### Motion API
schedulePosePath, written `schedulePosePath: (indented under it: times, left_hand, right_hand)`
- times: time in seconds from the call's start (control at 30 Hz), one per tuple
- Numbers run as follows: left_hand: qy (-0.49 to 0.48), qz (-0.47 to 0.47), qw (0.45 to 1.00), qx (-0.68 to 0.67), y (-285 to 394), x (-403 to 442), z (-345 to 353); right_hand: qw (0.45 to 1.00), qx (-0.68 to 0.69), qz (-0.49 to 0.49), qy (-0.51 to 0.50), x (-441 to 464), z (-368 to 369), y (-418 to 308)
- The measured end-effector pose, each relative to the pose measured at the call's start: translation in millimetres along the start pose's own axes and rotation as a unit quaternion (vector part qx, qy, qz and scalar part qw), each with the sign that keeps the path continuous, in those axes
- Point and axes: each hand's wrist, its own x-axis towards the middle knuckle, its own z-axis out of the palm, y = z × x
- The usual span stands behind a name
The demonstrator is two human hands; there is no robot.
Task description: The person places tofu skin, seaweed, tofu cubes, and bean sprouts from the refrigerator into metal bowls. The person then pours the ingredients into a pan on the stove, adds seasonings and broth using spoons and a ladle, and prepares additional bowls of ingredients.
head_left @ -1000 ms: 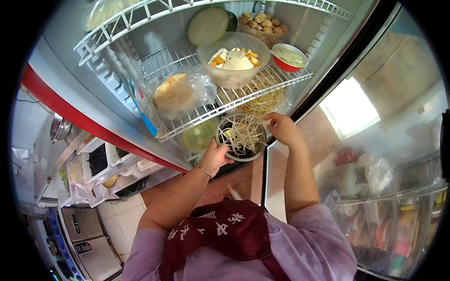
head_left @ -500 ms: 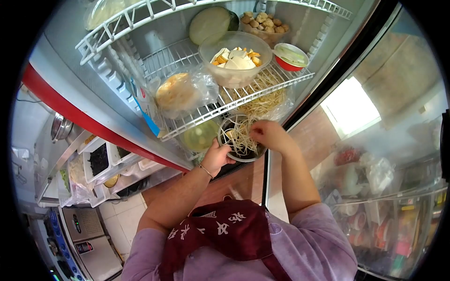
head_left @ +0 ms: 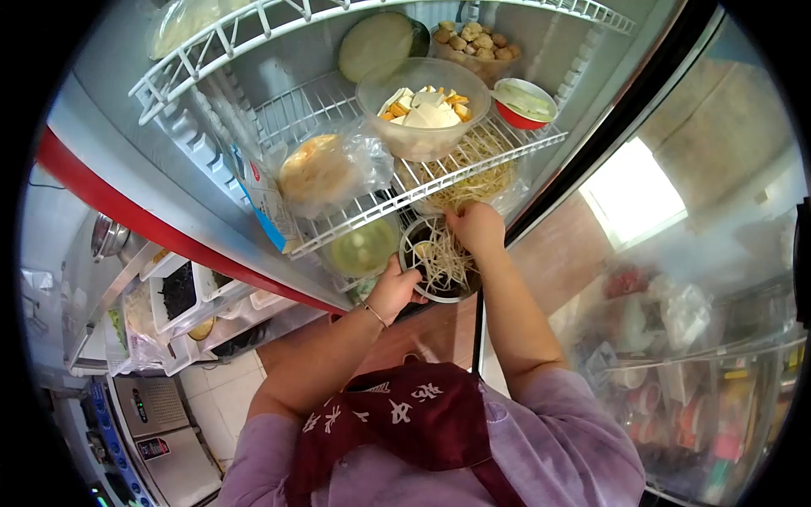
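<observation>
My left hand (head_left: 395,289) grips the near left rim of a round bowl (head_left: 444,299), thumb over the edge. Pale bean sprouts (head_left: 446,264) lie in the bowl over something dark, with a yellowish piece at the left. Above the bowl's far right side, my right hand (head_left: 476,228) is closed, its fingertips among bean sprouts at the front of the bagged heap. Bagged bean sprouts (head_left: 477,179) show through and below the wire shelf. Exactly which strands the right fingers pinch is partly hidden.
The fridge's wire shelf (head_left: 372,221) holds a clear bowl (head_left: 422,145) of cut tofu, a bagged flat round food (head_left: 317,169), a red bowl (head_left: 522,118) and a cut melon (head_left: 376,46). Left of my bowl is a container (head_left: 363,247) of yellowish liquid. The glass door (head_left: 667,279) stands at the right.
My right hand has moved up from inside the bowl to the bagged sprouts at the shelf's front. The bowl has shifted slightly down and right with my left hand still on it.
</observation>
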Motion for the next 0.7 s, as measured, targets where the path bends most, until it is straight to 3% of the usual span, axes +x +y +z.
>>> schedulePosePath:
  times: [0.07, 0.17, 0.3, 0.37, 0.47, 0.6, 0.7]
  left_hand:
    - [-0.01, -0.004, 1.0, -0.013, 2.5, 0.5, -1.6]
    - [0.006, -0.034, 0.998, -0.058, 2.8, 0.1, -3.8]
    - [-0.014, -0.02, 0.998, -0.06, 3.6, 2.1, -8.4]
    - [-0.023, -0.013, 0.998, -0.054, 2.5, 2.7, -9.2]
    - [-0.016, -0.025, 0.998, -0.051, 0.7, 3.8, -9.8]
    - [-0.031, 0.005, 0.997, -0.068, -2.8, 2.1, -13.6]
    - [-0.047, 0.016, 0.995, -0.081, -4.2, 1.2, -17.4]
  right_hand:
    - [0.993, 0.092, -0.051, 0.057, -1.2, 1.8, 4.0]
    - [0.982, 0.156, -0.101, 0.032, -12.1, -9.7, 3.1]
    - [0.975, 0.146, -0.165, -0.036, -24.8, -24.0, -0.2]
    - [0.96, 0.068, -0.255, -0.089, -28.5, -26.3, -3.1]
    - [0.948, 0.07, -0.298, -0.082, -37.4, -26.9, -5.0]
    - [0.947, 0.095, -0.291, -0.101, -45.5, -39.4, -8.6]
    - [0.945, 0.15, -0.285, -0.059, -43.2, -42.1, -6.0]
